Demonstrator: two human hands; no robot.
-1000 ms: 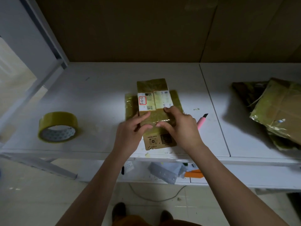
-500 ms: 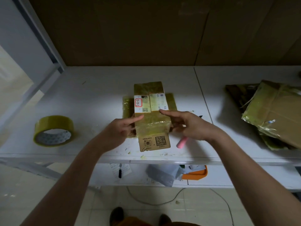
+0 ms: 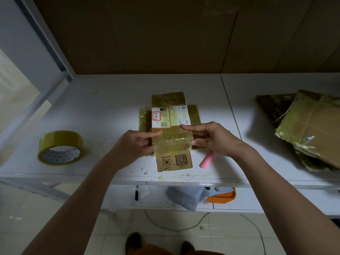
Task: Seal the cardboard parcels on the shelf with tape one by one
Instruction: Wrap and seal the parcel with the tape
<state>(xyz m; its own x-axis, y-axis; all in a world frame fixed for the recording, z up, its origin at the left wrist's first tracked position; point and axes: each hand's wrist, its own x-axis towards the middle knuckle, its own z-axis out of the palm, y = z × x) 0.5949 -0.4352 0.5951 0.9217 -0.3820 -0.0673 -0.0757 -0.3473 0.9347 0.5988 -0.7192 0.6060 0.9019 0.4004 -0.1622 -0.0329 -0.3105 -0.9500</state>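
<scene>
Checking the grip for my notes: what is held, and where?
The parcel, gripped by its two long sides: left hand on the left side, right hand on the right.

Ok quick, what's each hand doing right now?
Left hand: grips the left side of the taped cardboard parcel.
Right hand: grips the parcel's right side, index finger laid on top.
</scene>
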